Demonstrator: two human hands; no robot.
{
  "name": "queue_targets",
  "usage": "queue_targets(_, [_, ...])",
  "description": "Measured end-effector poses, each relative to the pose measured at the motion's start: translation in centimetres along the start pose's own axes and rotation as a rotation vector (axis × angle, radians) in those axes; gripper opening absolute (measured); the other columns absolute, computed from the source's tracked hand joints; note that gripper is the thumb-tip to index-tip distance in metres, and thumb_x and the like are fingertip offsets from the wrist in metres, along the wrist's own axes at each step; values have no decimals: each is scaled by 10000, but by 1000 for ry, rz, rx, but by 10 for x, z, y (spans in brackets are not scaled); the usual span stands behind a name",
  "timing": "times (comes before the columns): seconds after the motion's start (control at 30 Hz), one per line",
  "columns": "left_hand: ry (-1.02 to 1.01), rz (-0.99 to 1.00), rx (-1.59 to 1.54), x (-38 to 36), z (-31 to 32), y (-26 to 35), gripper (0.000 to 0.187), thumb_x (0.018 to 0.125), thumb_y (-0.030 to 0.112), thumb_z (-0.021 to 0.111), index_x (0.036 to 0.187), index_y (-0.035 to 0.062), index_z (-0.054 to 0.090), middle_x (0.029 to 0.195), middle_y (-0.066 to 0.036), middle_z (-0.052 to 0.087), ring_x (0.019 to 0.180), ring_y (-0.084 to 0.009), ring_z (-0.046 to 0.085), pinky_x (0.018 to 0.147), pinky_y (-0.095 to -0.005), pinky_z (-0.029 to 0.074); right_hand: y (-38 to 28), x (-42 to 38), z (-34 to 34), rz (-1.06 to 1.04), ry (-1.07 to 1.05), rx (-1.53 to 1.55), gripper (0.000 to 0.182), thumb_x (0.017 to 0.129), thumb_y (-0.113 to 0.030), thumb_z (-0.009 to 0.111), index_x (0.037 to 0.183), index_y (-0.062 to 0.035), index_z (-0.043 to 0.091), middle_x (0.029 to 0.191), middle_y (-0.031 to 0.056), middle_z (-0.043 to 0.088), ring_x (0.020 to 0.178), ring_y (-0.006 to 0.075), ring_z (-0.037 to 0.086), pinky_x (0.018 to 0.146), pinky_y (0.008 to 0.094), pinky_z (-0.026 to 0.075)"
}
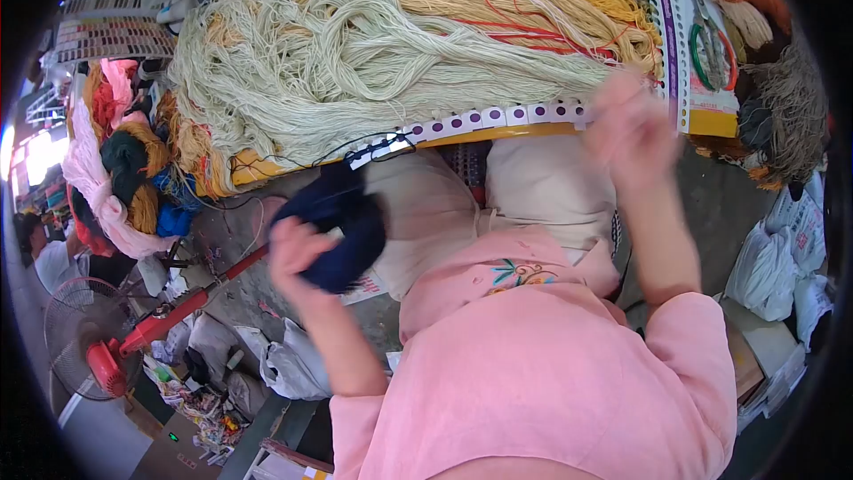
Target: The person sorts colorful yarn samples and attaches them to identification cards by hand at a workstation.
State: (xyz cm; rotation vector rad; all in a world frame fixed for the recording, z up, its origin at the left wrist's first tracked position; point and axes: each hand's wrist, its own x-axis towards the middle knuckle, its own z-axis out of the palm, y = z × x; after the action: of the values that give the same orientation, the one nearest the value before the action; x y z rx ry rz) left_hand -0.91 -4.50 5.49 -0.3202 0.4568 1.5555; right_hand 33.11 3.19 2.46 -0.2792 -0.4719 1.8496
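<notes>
My left hand (300,256) is closed on a dark navy skein of thread (357,236), which hangs in front of the table edge by my left knee. Dark strands (378,144) loop over that edge just above the skein. My right hand (629,129) is raised near the right end of a strip of white cards with purple dots (493,117). Motion smears its fingers, so I cannot make out whether they hold anything. Pale green thread (373,44) lies in a thick, loose heap across the table, beside tan and yellow hanks (586,9).
Scissors (713,53) with green and red handles lie at the table's right. Coloured skeins (120,160) hang at the left. A red-stemmed fan (111,360) stands at lower left, near plastic bags (293,364). Another person (55,258) is at far left.
</notes>
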Motion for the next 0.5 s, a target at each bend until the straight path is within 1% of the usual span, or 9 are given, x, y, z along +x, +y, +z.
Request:
queue_targets(0.03, [-66, 116, -6, -5, -8, 35, 121, 774, 24, 351, 710, 82, 435, 491, 54, 377, 394, -22, 396, 452, -141, 365, -46, 11, 7, -26, 162, 526, 119, 713, -61, 401, 769, 17, 472, 760, 125, 467, 773, 206, 458, 720, 350, 376])
queue_targets(0.07, [-102, 78, -100, -13, -28, 83, 117, 808, 104, 368, 711, 79, 430, 469, 48, 378, 401, -26, 399, 436, -147, 361, -107, 14, -32, -337, 173, -4, 78, 696, -35, 368, 699, 21, 423, 700, 101, 440, 772, 212, 433, 779, 374, 316])
queue_targets(0.13, [-129, 188, 67, -30, -21, 100, 214, 820, 200, 387, 846, -1, 453, 448, 21, 390, 373, -49, 399, 400, -155, 352, -183, -1, -33, -691, 209, 125, 80, 667, 21, 332, 617, -38, 355, 579, 56, 350, 642, 196, 389, 789, 423, 284])
queue_targets(0.17, [-155, 174, 54, -37, 0, 81, 271, 819, 214, 386, 908, -34, 449, 447, 14, 393, 358, -55, 394, 388, -160, 348, -193, -6, -28, -752, 13, -104, 56, 704, -23, 361, 668, -12, 403, 621, 86, 424, 718, 211, 427, 785, 407, 301])
queue_targets(0.23, [-164, -36, 25, -20, 5, 48, 260, 812, 162, 383, 969, -43, 416, 442, 0, 385, 318, -60, 358, 377, -174, 343, -128, 16, 6, -784, 317, -1028, 110, 724, -78, 418, 774, 11, 458, 716, 105, 505, 785, 206, 471, 762, 338, 346])
queue_targets(0.27, [-192, -228, 289, 1, 9, 26, 184, 792, 133, 409, 890, -18, 445, 483, 8, 395, 355, -44, 371, 385, -167, 341, -84, 26, 24, -424, 346, -602, 197, 715, -104, 470, 879, 6, 479, 800, 103, 542, 780, 171, 514, 699, 262, 391])
queue_targets(0.3, [132, -30, 673, 8, 17, -10, 105, 766, 106, 447, 820, 16, 460, 538, 23, 397, 409, -26, 383, 400, -186, 347, -38, 40, 21, -437, 135, -1261, 152, 729, -90, 466, 831, 18, 499, 738, 95, 534, 745, 149, 511, 669, 254, 396])
queue_targets(0.33, [73, -112, 920, 19, 20, -31, 106, 747, 90, 483, 829, 25, 493, 617, 12, 445, 446, -25, 387, 428, -210, 364, -3, 47, 35, 43, 134, -946, 165, 735, -77, 477, 888, -14, 484, 679, 49, 536, 664, 113, 515, 653, 239, 412])
queue_targets(0.5, [193, -40, 1483, 70, 2, -90, 131, 750, 102, 511, 817, -4, 547, 662, -56, 577, 486, -99, 504, 448, -208, 393, 97, 47, 16, 83, -37, -1285, 106, 723, -30, 490, 822, 0, 510, 633, 58, 560, 596, 116, 543, 561, 225, 426])
